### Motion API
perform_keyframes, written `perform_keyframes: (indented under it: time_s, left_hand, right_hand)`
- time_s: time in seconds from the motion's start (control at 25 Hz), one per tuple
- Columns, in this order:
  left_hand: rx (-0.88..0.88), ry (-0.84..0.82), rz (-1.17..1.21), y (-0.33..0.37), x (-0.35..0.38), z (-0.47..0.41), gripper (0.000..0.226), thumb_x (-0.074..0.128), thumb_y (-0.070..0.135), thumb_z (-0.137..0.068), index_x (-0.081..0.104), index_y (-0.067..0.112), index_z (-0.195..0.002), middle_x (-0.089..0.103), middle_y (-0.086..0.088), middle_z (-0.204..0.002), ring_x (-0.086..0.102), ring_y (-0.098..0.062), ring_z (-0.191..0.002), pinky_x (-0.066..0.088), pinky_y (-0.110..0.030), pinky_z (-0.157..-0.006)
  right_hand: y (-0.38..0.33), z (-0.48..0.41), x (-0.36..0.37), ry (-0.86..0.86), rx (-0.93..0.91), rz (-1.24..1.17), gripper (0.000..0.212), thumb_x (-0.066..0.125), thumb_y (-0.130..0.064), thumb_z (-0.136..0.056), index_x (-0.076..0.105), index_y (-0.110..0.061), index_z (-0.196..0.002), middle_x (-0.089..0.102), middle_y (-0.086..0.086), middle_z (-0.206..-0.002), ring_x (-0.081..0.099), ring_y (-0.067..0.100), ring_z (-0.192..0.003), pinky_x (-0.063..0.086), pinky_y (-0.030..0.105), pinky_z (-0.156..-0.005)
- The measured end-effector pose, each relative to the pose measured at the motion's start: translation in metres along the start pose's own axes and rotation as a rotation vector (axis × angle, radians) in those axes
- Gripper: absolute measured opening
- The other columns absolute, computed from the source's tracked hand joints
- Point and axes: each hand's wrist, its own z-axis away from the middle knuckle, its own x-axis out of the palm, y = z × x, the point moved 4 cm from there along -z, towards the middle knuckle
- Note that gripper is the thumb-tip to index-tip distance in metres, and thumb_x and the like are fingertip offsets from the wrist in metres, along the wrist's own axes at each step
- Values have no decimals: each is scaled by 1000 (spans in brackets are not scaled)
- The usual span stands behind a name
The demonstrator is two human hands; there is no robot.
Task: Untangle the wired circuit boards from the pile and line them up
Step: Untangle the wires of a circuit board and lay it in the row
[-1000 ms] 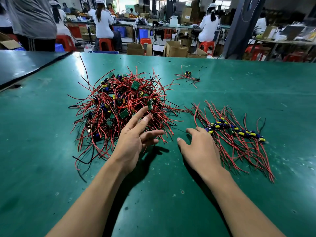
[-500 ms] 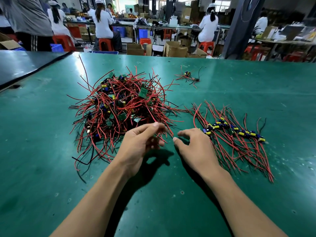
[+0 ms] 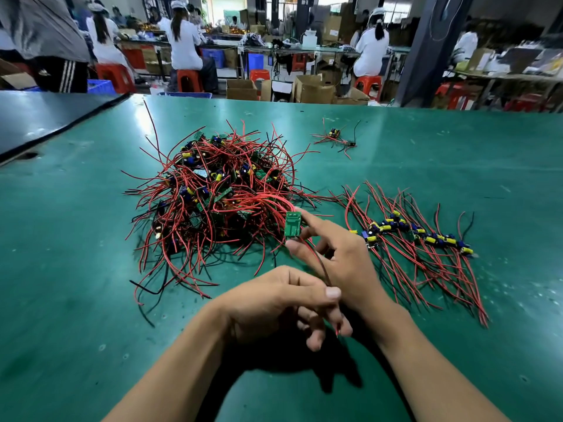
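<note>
Past the far edge of my green table (image 3: 76,269), people in white coats (image 3: 182,41) sit on red stools (image 3: 189,80). Cardboard boxes (image 3: 313,92) stand on the floor beside a dark pillar (image 3: 426,50). A darker table (image 3: 45,117) lies at my left.

a: hand positions?
b: right hand (image 3: 344,260) pinches a green circuit board (image 3: 293,224) at the pile's near edge; left hand (image 3: 274,306) pinches its wire (image 3: 325,274).
a: other boards?
b: tangled pile (image 3: 219,193) left, lined row (image 3: 420,236) right.
</note>
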Motion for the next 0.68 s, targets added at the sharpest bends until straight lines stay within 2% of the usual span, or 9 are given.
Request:
perform_keyframes:
  time_s: [0.12, 0.24, 0.28, 0.36, 0.44, 0.52, 0.6, 0.68]
  left_hand:
    - [3, -4, 26, 1, 0, 1, 25, 74, 34, -82, 70, 10, -73, 72, -14, -82, 62, -15, -51, 47, -22, -57]
    - [24, -9, 88, 4, -2, 0, 22, 72, 32, -84, 70, 11, -77, 73, -15, -90, 68, -18, -61, 53, -24, -62]
    - [36, 32, 118, 4, -5, -1, 19, 70, 27, -87, 71, 11, -77, 73, -15, -94, 70, -20, -64, 55, -26, -63]
    - [60, 200, 180, 5, -15, -4, 14, 68, 21, -87, 71, 13, -76, 73, -15, -97, 70, -22, -66, 57, -28, -63]
    - [91, 394, 258, 6, -28, -6, 7, 68, 17, -83, 71, 12, -81, 73, -14, -94, 69, -21, -63, 58, -28, -60]
    - [111, 517, 328, 5, -38, -6, 12, 65, 17, -84, 68, 9, -92, 72, -14, -90, 68, -21, -60, 58, -28, -58]
    - [101, 547, 333, 5, -41, -7, 20, 64, 24, -85, 65, 8, -97, 72, -11, -84, 67, -20, -58, 57, -27, -57]
    - [73, 521, 310, 6, -37, -9, 30, 64, 37, -82, 65, 9, -94, 70, -10, -78, 66, -19, -56, 57, -27, -55]
  right_hand:
    - [-6, 0, -8, 104, -101, 40, 62, 67, -44, -91, 43, -44, -148, 58, -24, -101, 51, 10, -61, 41, 11, -65]
    - [-10, 0, -14, 159, -146, 58, 45, 65, -37, -96, 59, -29, -139, 61, -20, -95, 55, 2, -66, 44, 16, -71]
    - [-10, -1, -15, 167, -84, -5, 37, 65, -38, -95, 67, -25, -131, 66, -17, -91, 58, 0, -67, 45, 19, -71]
    - [-10, -4, -15, 198, 133, -304, 25, 66, -41, -93, 77, -21, -105, 71, -6, -77, 58, 4, -58, 46, 21, -62]
    - [-10, -7, -18, 238, 363, -709, 29, 66, -45, -87, 74, -18, -79, 69, 0, -69, 51, 9, -47, 39, 19, -47]
    - [-9, -8, -20, 165, 548, -977, 34, 67, -50, -81, 71, -18, -70, 59, 1, -63, 43, 7, -43, 30, 16, -41]
    - [-9, -5, -17, 18, 628, -1005, 33, 70, -52, -74, 70, -20, -68, 53, -1, -66, 40, 5, -44, 27, 16, -39]
    - [-10, -1, -8, -128, 633, -870, 32, 73, -53, -72, 71, -21, -70, 53, 0, -65, 42, 7, -45, 31, 17, -39]
